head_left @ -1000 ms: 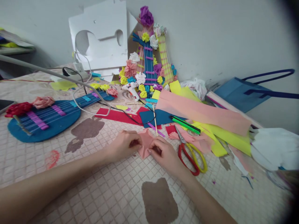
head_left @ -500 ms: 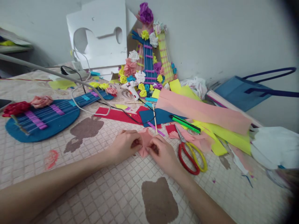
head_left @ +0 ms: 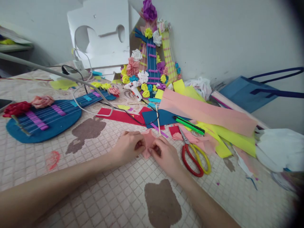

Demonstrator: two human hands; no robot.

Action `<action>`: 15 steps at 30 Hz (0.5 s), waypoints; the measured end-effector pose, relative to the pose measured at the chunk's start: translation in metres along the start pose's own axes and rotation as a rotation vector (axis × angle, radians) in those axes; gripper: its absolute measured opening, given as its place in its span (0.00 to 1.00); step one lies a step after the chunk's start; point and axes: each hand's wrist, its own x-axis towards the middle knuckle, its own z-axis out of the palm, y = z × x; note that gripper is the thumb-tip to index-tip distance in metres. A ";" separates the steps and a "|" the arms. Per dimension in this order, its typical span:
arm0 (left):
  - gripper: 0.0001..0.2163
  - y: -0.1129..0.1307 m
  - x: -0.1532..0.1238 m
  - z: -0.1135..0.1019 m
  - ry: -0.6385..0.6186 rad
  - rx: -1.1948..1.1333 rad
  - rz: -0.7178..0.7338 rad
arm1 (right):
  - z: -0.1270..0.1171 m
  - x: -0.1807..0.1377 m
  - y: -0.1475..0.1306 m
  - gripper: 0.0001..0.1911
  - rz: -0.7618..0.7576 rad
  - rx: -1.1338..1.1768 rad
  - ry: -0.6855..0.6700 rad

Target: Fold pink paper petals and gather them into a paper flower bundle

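A small piece of pink crepe paper (head_left: 149, 139) with pointed edges is pinched from both sides just above the tablecloth. My left hand (head_left: 129, 146) has its fingers closed on the paper's left edge. On the opposite edge, the thumb and fingertips of my right hand (head_left: 165, 155) are pressed together. Right of that hand lie scissors (head_left: 193, 155) with one red and one yellow handle. Behind the paper, a thin wooden stick (head_left: 158, 120) rests over dark blue paper (head_left: 162, 117). A green utility knife (head_left: 189, 125) lies beyond the scissors.
At left lies a blue paper guitar (head_left: 54, 120) with red and pink flowers, crossed by a white cable (head_left: 95, 114). A white glue gun (head_left: 134, 90) stands farther back. Pink and yellow crepe strips (head_left: 206, 109) cover the right side. Flower-decorated guitars (head_left: 153, 60) lean on the wall.
The view has shifted very slightly. Both hands keep their pinch on the pink crepe paper, with almost no visible movement.
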 end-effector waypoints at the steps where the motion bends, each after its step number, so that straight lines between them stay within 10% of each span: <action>1: 0.03 0.000 0.000 0.000 0.001 0.003 -0.002 | 0.000 0.000 0.000 0.04 -0.001 -0.005 0.002; 15: 0.03 0.004 -0.003 0.001 0.012 -0.013 -0.032 | 0.003 -0.003 -0.003 0.03 0.006 -0.003 0.024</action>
